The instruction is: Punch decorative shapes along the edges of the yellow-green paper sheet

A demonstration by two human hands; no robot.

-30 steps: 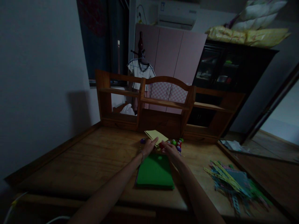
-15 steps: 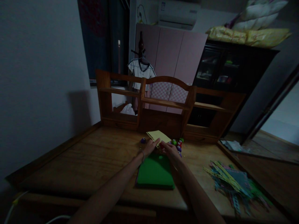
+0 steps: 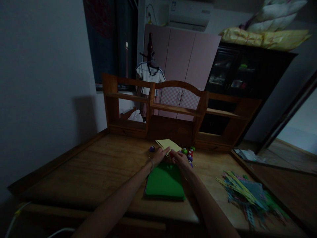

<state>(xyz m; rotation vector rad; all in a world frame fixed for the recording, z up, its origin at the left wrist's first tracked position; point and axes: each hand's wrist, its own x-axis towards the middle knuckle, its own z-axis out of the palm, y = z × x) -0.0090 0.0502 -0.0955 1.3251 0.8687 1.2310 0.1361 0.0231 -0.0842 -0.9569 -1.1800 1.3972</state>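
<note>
A pale yellow sheet point(image 3: 168, 144), with a row of small notches or holes along its left edge, is pinched in my left hand point(image 3: 161, 155). My right hand point(image 3: 182, 159) is closed around a small red piece point(image 3: 171, 154) at the sheet's near edge. That piece is mostly covered by fingers, so its kind cannot be made out. Under both hands lies a green stack of sheets point(image 3: 164, 183) on the wooden desk. Tiny light green bits rest on top of it near its far edge.
Right of my hands stand several small green, red and purple pieces point(image 3: 190, 153) with white eye-like spots. A purple one point(image 3: 152, 148) sits to the left. Cut colored strips point(image 3: 244, 190) lie heaped at the right. A wooden shelf point(image 3: 177, 109) lines the desk's back.
Both hands keep nearly the same place and grip. More small light green bits show on the green stack, just below the hands. The view has shifted slightly.
</note>
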